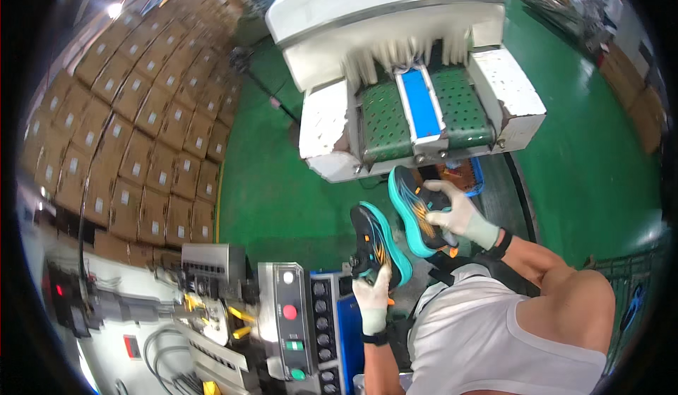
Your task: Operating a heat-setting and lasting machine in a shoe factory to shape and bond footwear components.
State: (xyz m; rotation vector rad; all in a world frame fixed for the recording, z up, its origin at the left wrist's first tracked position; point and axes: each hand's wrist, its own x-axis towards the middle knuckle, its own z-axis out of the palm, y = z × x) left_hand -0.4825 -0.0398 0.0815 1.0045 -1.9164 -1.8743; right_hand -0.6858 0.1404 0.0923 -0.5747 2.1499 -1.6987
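Two black running shoes with teal soles and orange markings are held in front of my body. My left hand [372, 302], in a white glove, is closed round the heel end of the left shoe [366, 234], its toe pointing away from me. The right shoe [407, 204] is a little farther off and tilted, its teal sole edge facing left. My gloved right hand [462, 215] grips it from the right at the upper, with the thumb and fingers partly round the opening. Small orange tabs show at both heels.
Ahead stands a white conveyor machine [388, 24] with two green perforated belts [385, 116] and a fringed curtain. A blue basket [477, 176] sits under its front. At lower left is a control panel [288, 324] beside machinery. Stacked cartons [134, 134] line the left.
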